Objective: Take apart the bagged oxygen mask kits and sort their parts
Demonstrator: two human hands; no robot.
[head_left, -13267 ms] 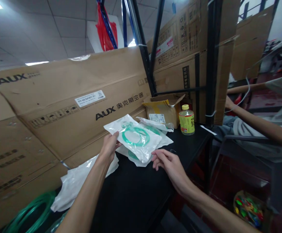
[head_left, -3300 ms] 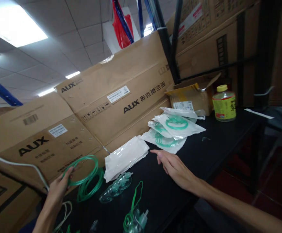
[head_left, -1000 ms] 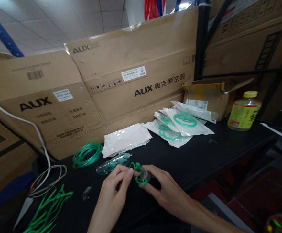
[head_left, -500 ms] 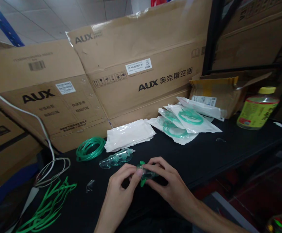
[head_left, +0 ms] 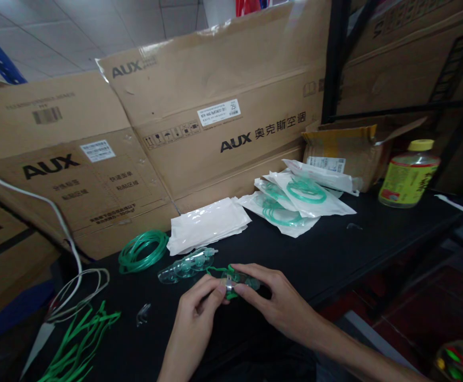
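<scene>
Low in the middle, my left hand (head_left: 194, 313) and my right hand (head_left: 281, 300) pinch a small clear oxygen mask (head_left: 252, 281) between them. A bright metal nose strip (head_left: 229, 284) shows on it, between my thumbs. A green elastic strap (head_left: 217, 270) runs from the mask, behind my left fingers. My fingers cover much of the mask's body. Just beyond my left hand lie several nested clear masks (head_left: 187, 266) on the black table. Left of them is a coil of green tubing (head_left: 144, 250).
White pouches (head_left: 209, 225) and pouches of green tubing (head_left: 305, 191) lie along the back, before tall cardboard (head_left: 199, 154). A yellow-capped bottle (head_left: 409, 178) stands right, near an open box (head_left: 341, 151). Loose green straps (head_left: 84, 339), small clear pieces (head_left: 143, 314) and a white cable (head_left: 62, 217) are left.
The mask has turned in my fingers, so its metal strip now shows, and a green strap end sticks out to the left. The view has shifted slightly to the right.
</scene>
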